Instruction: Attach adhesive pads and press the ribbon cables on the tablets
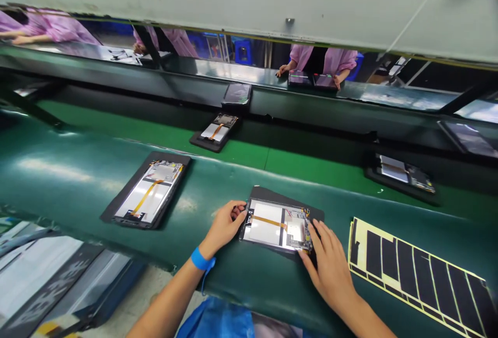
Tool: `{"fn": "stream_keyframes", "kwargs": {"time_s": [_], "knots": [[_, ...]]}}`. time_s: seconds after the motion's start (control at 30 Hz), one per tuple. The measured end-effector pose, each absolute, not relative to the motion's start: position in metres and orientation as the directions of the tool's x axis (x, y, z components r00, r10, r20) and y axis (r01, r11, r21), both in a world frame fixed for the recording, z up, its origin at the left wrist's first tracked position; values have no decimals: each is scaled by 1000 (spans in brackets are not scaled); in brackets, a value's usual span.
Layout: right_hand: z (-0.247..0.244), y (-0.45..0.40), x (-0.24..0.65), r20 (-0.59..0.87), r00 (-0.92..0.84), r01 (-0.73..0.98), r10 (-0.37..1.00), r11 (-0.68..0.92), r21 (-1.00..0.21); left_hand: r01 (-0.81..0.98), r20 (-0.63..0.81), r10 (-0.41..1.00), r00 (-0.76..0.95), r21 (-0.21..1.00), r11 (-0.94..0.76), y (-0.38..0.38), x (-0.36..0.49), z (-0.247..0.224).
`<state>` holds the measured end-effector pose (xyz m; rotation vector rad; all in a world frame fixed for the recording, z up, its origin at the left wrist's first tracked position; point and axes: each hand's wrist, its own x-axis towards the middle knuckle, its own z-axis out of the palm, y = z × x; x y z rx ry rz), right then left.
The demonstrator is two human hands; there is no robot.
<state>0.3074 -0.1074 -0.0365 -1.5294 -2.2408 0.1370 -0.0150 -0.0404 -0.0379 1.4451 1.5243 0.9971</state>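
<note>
An opened tablet [268, 228] lies in front of me, its battery, orange ribbon cable and circuit board exposed. It rests at an angle on a black foam pad [286, 199] on the green bench. My left hand [224, 228], with a blue wrist strap [202, 260], pinches the tablet's left edge with curled fingers. At the other end, my right hand [329, 257] grips the board side, thumb along the near edge and fingers on the right edge. Right of it lies a yellow-backed sheet of black adhesive strips [418, 273].
Another opened tablet [155, 187] sits on a pad to the left. Beyond the bench edge, a green conveyor belt [155, 130] carries opened tablets [218, 129] [404, 172] on pads. Across it, people in pink sleeves [301, 56] work at a far bench. A white panel [233, 0] hangs overhead.
</note>
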Motion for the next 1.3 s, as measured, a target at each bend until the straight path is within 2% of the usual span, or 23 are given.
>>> {"fn": "stream_keyframes", "kwargs": {"time_s": [0.17,0.3,0.47,0.67,0.73,0.93,1.1,1.17,1.3], "knots": [[-10,-63,247,226,-595,723,771,637,-270,495,52,998,-26,868,-32,-46,-8,-34],[-10,-42,206,152,-699,664,699,713,-226,580,106,994,-10,810,-81,-54,1,-28],[-18,-39,204,106,-701,678,705,705,-208,665,128,992,11,740,-103,-57,8,-22],[-19,-42,207,123,-686,683,717,694,-229,751,143,989,40,649,-125,-51,13,-22],[-20,-42,206,147,-692,681,707,707,-193,775,151,987,47,618,-131,-50,13,-23],[-22,-41,206,270,-727,660,632,751,19,798,201,972,122,562,-217,-54,1,-26],[-19,-41,205,306,-729,654,612,755,47,778,263,924,278,503,-377,-72,-11,-25],[-17,-41,204,312,-730,651,608,757,47,781,282,891,356,434,-449,-77,-13,-24],[-16,-42,205,321,-728,650,606,759,44,814,299,832,467,224,-536,-81,-12,-25]]}}
